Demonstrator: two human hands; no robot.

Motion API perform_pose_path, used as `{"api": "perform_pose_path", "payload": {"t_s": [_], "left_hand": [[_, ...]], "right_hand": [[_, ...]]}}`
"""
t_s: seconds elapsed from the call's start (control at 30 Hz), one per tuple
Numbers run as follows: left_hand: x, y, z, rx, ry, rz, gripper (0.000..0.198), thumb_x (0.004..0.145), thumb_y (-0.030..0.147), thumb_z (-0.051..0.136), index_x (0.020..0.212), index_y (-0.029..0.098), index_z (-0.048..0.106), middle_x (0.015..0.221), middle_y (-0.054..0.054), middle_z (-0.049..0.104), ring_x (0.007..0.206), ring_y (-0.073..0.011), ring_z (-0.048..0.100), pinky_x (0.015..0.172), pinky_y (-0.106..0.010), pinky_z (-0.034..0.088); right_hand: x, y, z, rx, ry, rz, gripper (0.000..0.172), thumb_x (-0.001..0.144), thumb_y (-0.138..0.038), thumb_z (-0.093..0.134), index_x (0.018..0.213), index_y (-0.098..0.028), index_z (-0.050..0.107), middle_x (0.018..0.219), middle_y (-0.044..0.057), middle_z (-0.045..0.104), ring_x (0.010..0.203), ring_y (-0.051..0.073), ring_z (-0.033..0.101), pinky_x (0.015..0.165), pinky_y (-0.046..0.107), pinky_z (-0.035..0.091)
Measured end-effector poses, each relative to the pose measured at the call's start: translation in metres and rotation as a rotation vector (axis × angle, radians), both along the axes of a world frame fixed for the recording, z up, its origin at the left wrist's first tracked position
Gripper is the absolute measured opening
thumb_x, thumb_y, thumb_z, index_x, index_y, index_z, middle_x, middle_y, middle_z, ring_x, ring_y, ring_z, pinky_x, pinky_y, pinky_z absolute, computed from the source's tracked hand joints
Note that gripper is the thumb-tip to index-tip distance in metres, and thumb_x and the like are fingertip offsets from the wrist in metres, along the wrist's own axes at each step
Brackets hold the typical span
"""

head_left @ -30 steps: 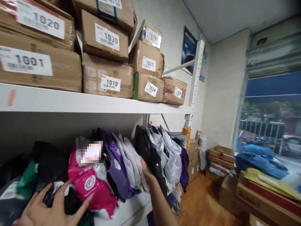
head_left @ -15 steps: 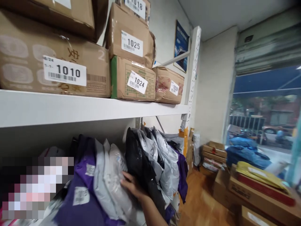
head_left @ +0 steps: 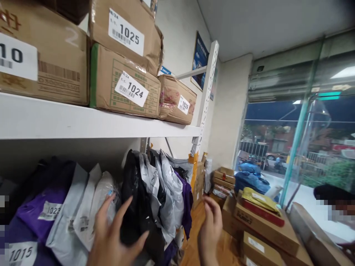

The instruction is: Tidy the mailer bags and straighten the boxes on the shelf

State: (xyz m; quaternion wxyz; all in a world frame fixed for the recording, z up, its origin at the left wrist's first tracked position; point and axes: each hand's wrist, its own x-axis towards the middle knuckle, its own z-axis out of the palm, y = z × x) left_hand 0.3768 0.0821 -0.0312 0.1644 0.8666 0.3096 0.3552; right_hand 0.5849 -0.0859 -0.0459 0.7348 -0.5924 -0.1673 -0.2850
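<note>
L hand (head_left: 112,236) lower centre, fingers spread, flat vs black mailer bag (head_left: 135,207) & grey bags (head_left: 91,207) on lower shelf. R hand (head_left: 210,229) empty, fingers loosely curled, right of bags.

Boxes (head_left: 126,79) labelled 1025, 1024, 1028

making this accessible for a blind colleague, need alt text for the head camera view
A person's left hand spreads open against soft mailer bags standing in a row on a lower shelf, while the empty right hand hangs beside them. Above, a white shelf bears cardboard boxes labelled 1024, 1025 and 1028.
</note>
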Motion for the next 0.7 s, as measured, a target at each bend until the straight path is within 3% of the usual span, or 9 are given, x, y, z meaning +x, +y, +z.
{"api": "perform_pose_path", "payload": {"t_s": [0.1, 0.13, 0.2, 0.27, 0.33, 0.4, 0.5, 0.57, 0.7], "left_hand": [[0.067, -0.003, 0.021, -0.069, 0.024, 0.001, 0.098, 0.061, 0.058, 0.073, 0.147, 0.029, 0.033, 0.157, -0.015, -0.011, 0.146, -0.0452, 0.005, 0.113, -0.058, 0.028], [0.081, 0.000, 0.024, -0.095, 0.065, 0.011, 0.095, 0.062, 0.053, 0.074, 0.145, 0.026, 0.036, 0.155, -0.019, -0.012, 0.145, -0.0484, 0.008, 0.112, -0.057, 0.029], [0.096, 0.012, 0.023, -0.151, 0.157, 0.047, 0.083, 0.069, 0.043, 0.067, 0.143, 0.018, 0.039, 0.150, -0.027, 0.005, 0.138, -0.0473, 0.031, 0.109, -0.051, 0.033], [0.095, 0.028, 0.016, -0.196, 0.200, 0.119, 0.069, 0.078, 0.037, 0.054, 0.139, 0.009, 0.037, 0.135, -0.029, 0.034, 0.118, -0.0390, 0.054, 0.105, -0.044, 0.038], [0.089, 0.044, 0.008, -0.221, 0.208, 0.209, 0.058, 0.083, 0.036, 0.041, 0.132, 0.005, 0.039, 0.114, -0.025, 0.052, 0.104, -0.0367, 0.060, 0.098, -0.043, 0.042], [0.084, 0.053, 0.003, -0.219, 0.180, 0.255, 0.046, 0.083, 0.037, 0.036, 0.118, 0.008, 0.045, 0.099, -0.021, 0.059, 0.102, -0.0377, 0.060, 0.092, -0.043, 0.045], [0.086, 0.056, 0.002, -0.234, 0.139, 0.188, 0.021, 0.080, 0.035, 0.035, 0.096, 0.021, 0.041, 0.072, -0.009, 0.059, 0.082, -0.0336, 0.063, 0.076, -0.038, 0.046], [0.090, 0.055, 0.000, -0.254, 0.087, 0.131, 0.010, 0.079, 0.034, 0.032, 0.085, 0.025, 0.033, 0.057, -0.002, 0.051, 0.066, -0.0295, 0.060, 0.068, -0.035, 0.043], [0.089, 0.051, -0.013, -0.337, -0.148, 0.107, 0.016, 0.076, 0.042, 0.029, 0.079, 0.026, 0.033, 0.051, 0.002, 0.044, 0.054, -0.0236, 0.052, 0.061, -0.031, 0.040]], "right_hand": [[0.060, 0.007, 0.018, -0.192, 0.118, 0.136, 0.059, 0.071, -0.060, 0.050, 0.101, -0.011, 0.063, 0.108, 0.024, 0.067, 0.101, 0.035, 0.064, 0.092, 0.055, 0.050], [0.070, 0.019, 0.014, -0.230, 0.097, 0.168, 0.062, 0.068, -0.059, 0.054, 0.104, -0.010, 0.063, 0.113, 0.025, 0.066, 0.106, 0.037, 0.062, 0.097, 0.056, 0.047], [0.078, 0.049, -0.004, -0.318, -0.003, 0.216, 0.073, 0.064, -0.053, 0.056, 0.118, -0.004, 0.058, 0.124, 0.028, 0.060, 0.117, 0.039, 0.056, 0.104, 0.058, 0.040], [0.074, 0.072, -0.025, -0.401, -0.121, 0.272, 0.076, 0.069, -0.045, 0.052, 0.130, -0.001, 0.049, 0.129, 0.027, 0.057, 0.122, 0.038, 0.053, 0.105, 0.058, 0.038], [0.071, 0.083, -0.039, -0.437, -0.178, 0.346, 0.076, 0.073, -0.042, 0.050, 0.138, -0.003, 0.043, 0.131, 0.025, 0.056, 0.122, 0.035, 0.052, 0.105, 0.056, 0.039], [0.075, 0.081, -0.041, -0.444, -0.112, 0.433, 0.078, 0.077, -0.046, 0.048, 0.142, -0.004, 0.038, 0.128, 0.023, 0.058, 0.118, 0.033, 0.056, 0.104, 0.054, 0.042], [0.094, 0.068, -0.034, -0.525, -0.026, 0.473, 0.083, 0.076, -0.052, 0.055, 0.143, -0.006, 0.040, 0.123, 0.021, 0.058, 0.118, 0.034, 0.055, 0.107, 0.054, 0.038], [0.109, 0.063, -0.031, -0.583, -0.038, 0.536, 0.089, 0.069, -0.050, 0.064, 0.145, -0.011, 0.038, 0.137, 0.020, 0.050, 0.133, 0.034, 0.043, 0.115, 0.051, 0.027], [0.125, 0.063, -0.040, -0.510, 0.189, 0.893, 0.101, 0.065, -0.066, 0.067, 0.147, -0.016, 0.037, 0.155, 0.014, 0.034, 0.145, 0.030, 0.025, 0.121, 0.045, 0.012]]}}
